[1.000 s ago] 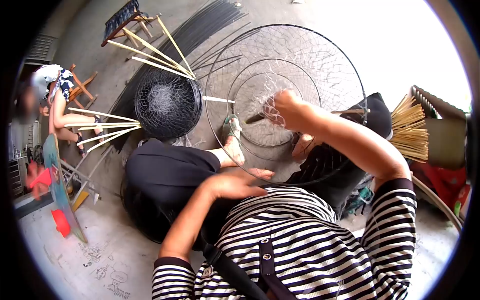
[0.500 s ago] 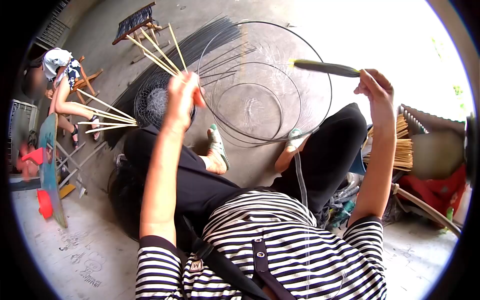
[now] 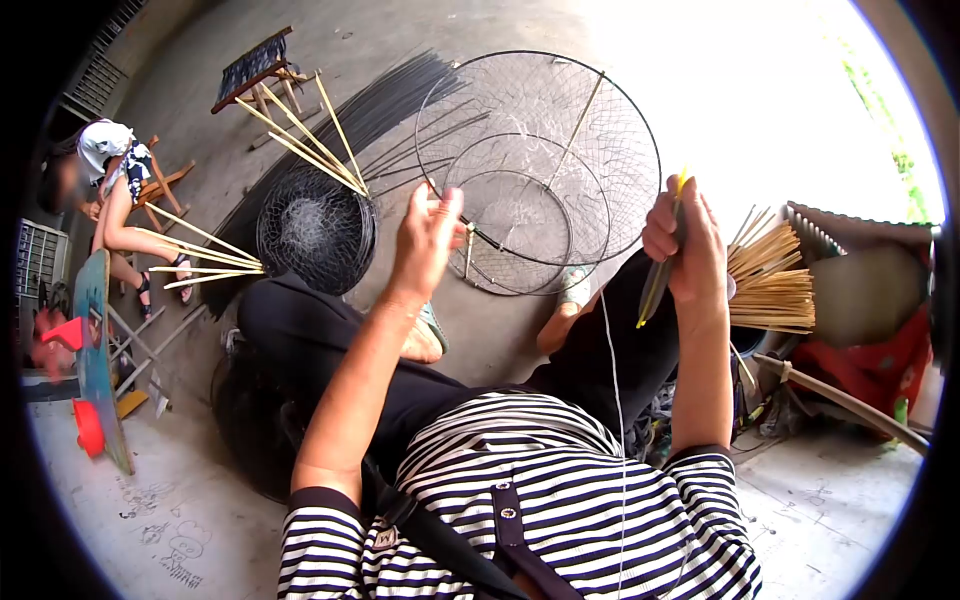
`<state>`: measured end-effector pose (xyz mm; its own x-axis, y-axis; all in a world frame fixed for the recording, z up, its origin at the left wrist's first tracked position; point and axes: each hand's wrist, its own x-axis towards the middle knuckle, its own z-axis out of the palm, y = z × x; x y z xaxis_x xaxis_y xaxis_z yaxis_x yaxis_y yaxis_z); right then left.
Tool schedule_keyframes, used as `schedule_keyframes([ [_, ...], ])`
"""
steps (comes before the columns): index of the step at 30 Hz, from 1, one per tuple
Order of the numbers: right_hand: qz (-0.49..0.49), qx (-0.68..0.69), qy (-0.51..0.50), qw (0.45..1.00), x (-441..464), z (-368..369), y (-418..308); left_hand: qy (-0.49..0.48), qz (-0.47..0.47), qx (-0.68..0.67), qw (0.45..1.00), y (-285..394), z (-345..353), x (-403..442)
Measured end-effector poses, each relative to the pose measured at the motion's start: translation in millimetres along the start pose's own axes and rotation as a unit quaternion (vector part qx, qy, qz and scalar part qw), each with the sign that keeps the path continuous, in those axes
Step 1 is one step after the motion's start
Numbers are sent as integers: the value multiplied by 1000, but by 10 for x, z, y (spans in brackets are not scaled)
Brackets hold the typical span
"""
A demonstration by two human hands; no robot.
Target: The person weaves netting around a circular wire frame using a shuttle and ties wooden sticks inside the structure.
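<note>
A round wire-ringed net frame (image 3: 540, 150) with smaller rings inside stands before my knees. My left hand (image 3: 430, 235) is at its left edge, thumb and fingers raised near the rim; whether it grips the rim is unclear. On the right, my right hand (image 3: 685, 240) is closed around a dark, slim netting tool (image 3: 657, 285) with yellow ends, held upright. A thin white line (image 3: 614, 385) runs down over my striped shirt from near the net. One thin stick (image 3: 578, 130) crosses the net's mesh.
A black net bundle (image 3: 318, 228) with pale sticks lies at left, over dark rods (image 3: 400, 95). A seated person (image 3: 120, 190) is at far left, near a skateboard (image 3: 97, 340). A folding stool (image 3: 255, 70) stands behind. Bundled sticks (image 3: 775, 285) are at right.
My right hand has come in and down, turning the tool from level to upright. My left hand has moved right and lower. The net frame now shows its mesh and cross stick more clearly.
</note>
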<state>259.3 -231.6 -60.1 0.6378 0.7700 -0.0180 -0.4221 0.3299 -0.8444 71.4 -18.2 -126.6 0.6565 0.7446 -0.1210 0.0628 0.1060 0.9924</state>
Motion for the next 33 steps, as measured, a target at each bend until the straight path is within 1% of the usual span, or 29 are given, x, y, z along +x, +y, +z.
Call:
schedule_keyframes([
  [1,3,-23,8,1000,-31,107,24,15,63,109,992,-78,64,14],
  [2,20,-37,12,999,-65,193,16,45,172,199,964,-188,99,34],
  [4,2,-59,-31,998,-124,247,23,58,170,167,970,-263,-24,255],
  [5,6,-62,-42,997,-179,251,-30,13,106,106,989,-212,-180,352],
  [6,12,-66,-53,996,-237,251,-122,11,33,99,995,65,-271,322],
  [8,24,-66,-76,995,-358,174,-237,68,55,230,969,217,-563,340],
  [10,48,-76,-82,993,-480,105,-292,45,95,336,936,250,-821,378],
  [11,61,-82,-81,992,-525,58,-266,32,86,348,933,198,-834,340],
  [12,89,-100,-94,987,-564,30,-268,-18,60,396,916,156,-817,283],
  [14,114,-145,-133,974,-668,24,-245,47,196,536,820,207,-621,38],
  [15,112,-151,-147,971,-728,13,-229,93,311,557,764,353,-501,-34],
  [16,121,-155,-159,967,-784,20,-251,86,384,563,727,544,-353,-146],
  [17,129,-158,-160,966,-844,29,-276,-14,437,511,740,662,-225,-220],
  [18,139,-161,-163,963,-908,35,-307,-122,469,403,777,585,-67,-236],
  [19,144,-163,-156,963,-970,45,-339,-205,365,382,824,468,87,-294],
  [20,152,-189,-151,958,-1026,31,-373,-248,324,416,813,235,201,-189],
  [21,157,-215,-145,953,-1087,-15,-425,-272,289,478,784,-41,271,-40],
  [22,163,-240,-138,947,-1159,-72,-488,-279,257,555,740,-251,329,91],
  [23,194,-271,-116,936,-1247,-130,-570,-333,102,625,698,-341,420,268],
  [24,249,-345,-85,901,-1351,-187,-674,-349,47,645,679,-643,425,473],
  [25,245,-478,-98,838,-1472,-355,-701,-360,43,664,654,-822,411,618],
  [26,242,-579,-99,772,-1630,-548,-713,-372,37,682,629,-926,397,692],
  [27,226,-607,-96,756,-1808,-779,-681,-342,136,661,654,-944,389,705],
  [28,287,-564,-47,773,-1931,-882,-760,-307,233,632,672,-906,400,682],
  [29,345,-516,2,784,-2041,-956,-844,-316,246,630,665,-866,420,667],
  [30,399,-463,53,789,-2159,-1053,-913,-326,258,663,623,-814,442,625],
  [31,344,-372,100,856,-2319,-1241,-889,-335,270,693,579,-770,450,576],
  [32,282,-277,143,907,-2459,-1481,-830,-339,282,721,534,-753,447,526],
  [33,201,-295,171,918,-2540,-1692,-799,-332,299,742,500,-811,422,509],
])
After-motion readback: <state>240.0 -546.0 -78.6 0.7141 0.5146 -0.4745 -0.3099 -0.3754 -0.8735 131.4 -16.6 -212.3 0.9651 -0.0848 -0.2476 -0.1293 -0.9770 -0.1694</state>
